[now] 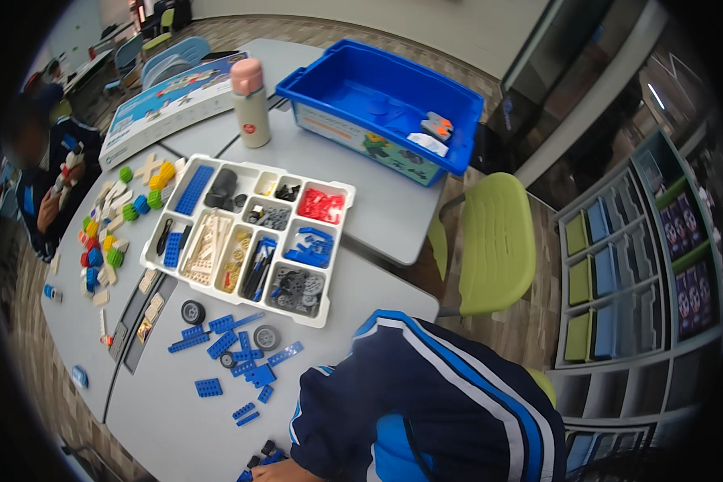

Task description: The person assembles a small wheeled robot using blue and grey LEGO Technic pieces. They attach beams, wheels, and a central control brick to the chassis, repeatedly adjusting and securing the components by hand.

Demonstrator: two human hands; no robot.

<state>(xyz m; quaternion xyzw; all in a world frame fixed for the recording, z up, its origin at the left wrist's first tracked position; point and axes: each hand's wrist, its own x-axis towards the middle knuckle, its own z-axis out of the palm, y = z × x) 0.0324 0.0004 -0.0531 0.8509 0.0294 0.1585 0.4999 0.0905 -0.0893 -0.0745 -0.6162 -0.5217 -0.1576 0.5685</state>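
At the lower edge, my right hand (285,472) comes out of a navy sleeve (450,377) with white and blue stripes. Its visible part closes on a small blue and black building-brick assembly (267,459), partly cut off by the picture's edge. My left hand is out of sight. Just beyond lie loose blue bricks and beams, among them a blue plate (209,387), a blue block (260,375) and a pale blue beam (286,353). A black tyre (193,312) and a grey wheel (267,337) lie among them.
A white sorting tray (329,309) of bricks stands mid-table. Behind it are a blue bin (353,128), a cream bottle (253,120) and a flat box (169,112). Coloured bricks (108,241) lie left, near another person (60,169) holding something. Right are a green chair (494,249) and shelves (618,265).
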